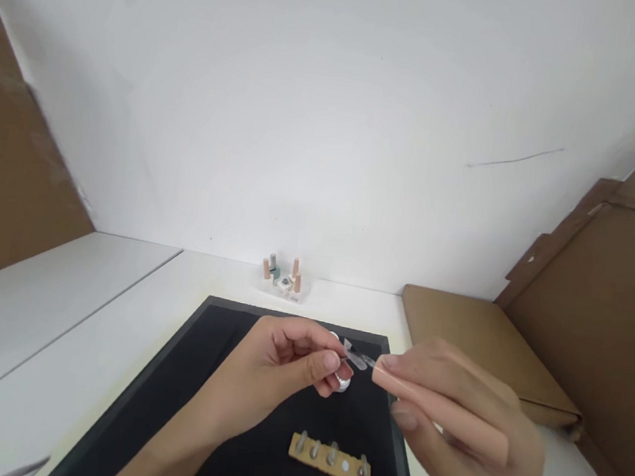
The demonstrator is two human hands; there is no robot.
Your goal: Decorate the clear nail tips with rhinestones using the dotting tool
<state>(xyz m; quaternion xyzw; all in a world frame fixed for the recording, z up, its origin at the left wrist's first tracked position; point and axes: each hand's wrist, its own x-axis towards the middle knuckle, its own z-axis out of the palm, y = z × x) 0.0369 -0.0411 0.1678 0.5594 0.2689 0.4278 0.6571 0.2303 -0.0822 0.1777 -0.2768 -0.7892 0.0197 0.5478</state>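
My left hand [274, 367] is closed, pinching a small clear false nail [357, 359] between thumb and forefinger, above a black mat [255, 451]. My right hand [481, 421] is wrapped round the long pink cap of a nail polish brush [440, 411]. The brush's thin end points left and reaches the false nail; whether they touch I cannot tell. Below the hands, on the mat, lies a yellowish strip stand [322, 468] with several clear false nails upright on it and one bare white spot. A small white round object [342, 383] is partly hidden behind my left fingers.
At the back by the wall, a clear tray [268, 288] holds several nail polish bottles with pink and green caps. A flat cardboard box [460, 323] lies at the right rear. Cardboard panels [7, 160] stand on both sides.
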